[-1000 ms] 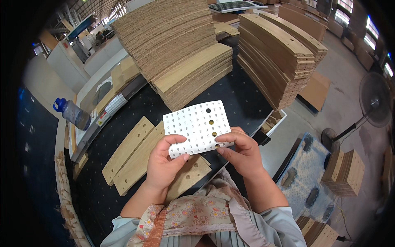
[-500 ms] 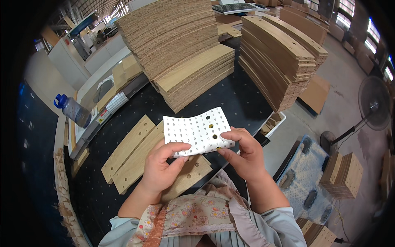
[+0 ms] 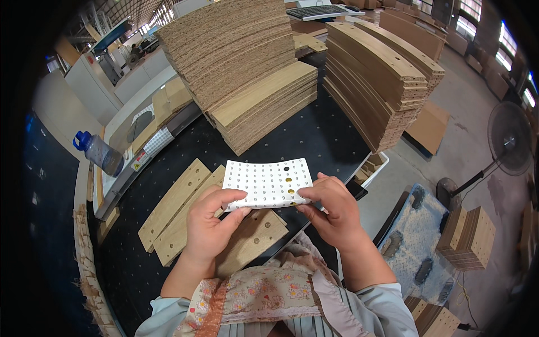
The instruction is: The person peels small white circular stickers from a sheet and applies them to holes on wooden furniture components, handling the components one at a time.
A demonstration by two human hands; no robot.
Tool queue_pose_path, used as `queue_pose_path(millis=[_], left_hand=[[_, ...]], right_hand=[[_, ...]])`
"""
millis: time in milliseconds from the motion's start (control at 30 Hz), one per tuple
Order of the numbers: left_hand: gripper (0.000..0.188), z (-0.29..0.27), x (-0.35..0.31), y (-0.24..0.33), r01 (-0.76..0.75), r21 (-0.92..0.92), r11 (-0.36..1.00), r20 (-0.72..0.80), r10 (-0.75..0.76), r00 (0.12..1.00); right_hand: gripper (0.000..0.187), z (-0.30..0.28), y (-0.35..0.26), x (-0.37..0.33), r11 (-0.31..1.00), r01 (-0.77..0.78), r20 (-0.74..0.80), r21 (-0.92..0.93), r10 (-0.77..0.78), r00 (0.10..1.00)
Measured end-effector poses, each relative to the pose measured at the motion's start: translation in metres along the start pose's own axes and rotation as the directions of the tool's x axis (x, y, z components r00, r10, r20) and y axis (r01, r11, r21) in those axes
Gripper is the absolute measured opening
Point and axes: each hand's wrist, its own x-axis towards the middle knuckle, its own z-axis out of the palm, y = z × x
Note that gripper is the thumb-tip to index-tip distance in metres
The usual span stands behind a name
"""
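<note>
A white sticker sheet [image 3: 261, 182] is stretched between my two hands above the near part of the black table. Small printed marks run across it in rows, and several round spots near its right side look dark or yellowish. My left hand [image 3: 212, 222] pinches the lower left corner between thumb and forefinger. At the lower right corner, my right hand [image 3: 332, 209] pinches the sheet the same way, its thumb below the lowest spots. Beneath my hands lie wooden boards with drilled holes: one board [image 3: 255, 238] is partly covered by my left hand, and another board [image 3: 174, 202] lies to the left.
A tall stack of particleboard strips [image 3: 236, 56] rises ahead, with more stacked boards [image 3: 376, 84] at the right. A blue-capped bottle [image 3: 101, 154] leans at the left on a machine ledge. To the right stand a fan [image 3: 508, 140] and a worn blue pallet [image 3: 418, 241].
The sheet has come slightly lower and its far edge has tilted down. My left hand has shifted a little left and down, and both hands keep their pinch.
</note>
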Motion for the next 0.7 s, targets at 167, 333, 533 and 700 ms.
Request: queue_pose_path(millis=[167,333,533,700], left_hand=[[0.021,-0.003,0.000,-0.001,-0.079,0.207,0.975,-0.044,0.089,0.995],[0.018,-0.008,0.006,0.002,-0.309,0.336,0.890,-0.029,0.337,0.941],[0.011,-0.003,-0.008,-0.004,0.110,-0.348,0.931,0.035,-0.104,0.994],[0.009,0.004,-0.013,0.000,0.109,-0.357,0.928,-0.033,-0.129,0.991]], right_hand=[[0.022,-0.002,0.000,-0.001,1.000,-0.007,0.038,0.007,0.007,0.999],[0.014,-0.004,-0.002,0.000,0.992,-0.074,0.065,0.098,0.068,0.996],[0.009,-0.002,-0.001,-0.004,0.852,-0.269,0.220,0.449,0.186,0.958],[0.007,0.007,-0.010,-0.005,0.761,-0.413,0.240,0.500,0.336,0.911]])
